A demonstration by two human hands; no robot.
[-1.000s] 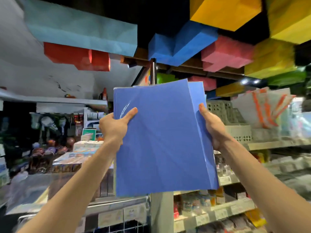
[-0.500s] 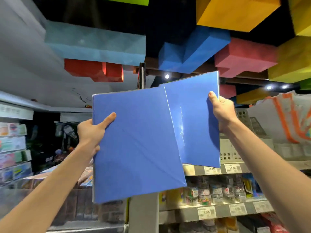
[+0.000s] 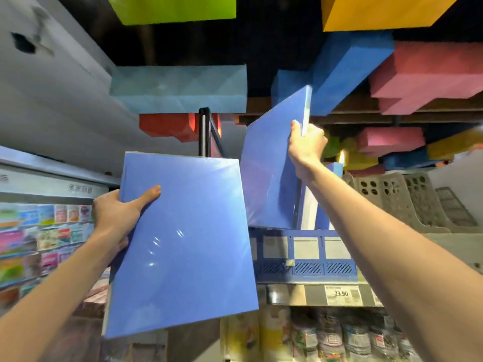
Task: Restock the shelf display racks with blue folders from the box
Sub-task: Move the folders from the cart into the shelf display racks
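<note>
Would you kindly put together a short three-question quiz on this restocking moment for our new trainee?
1. True or false: the left hand holds nothing.
2. The folder gripped by the right hand stands over which rack? A grey, B blue, C red.
3. Which hand is raised higher?

Key: 1 false, it grips blue folders; 2 B, the blue rack; 3 the right hand.
</note>
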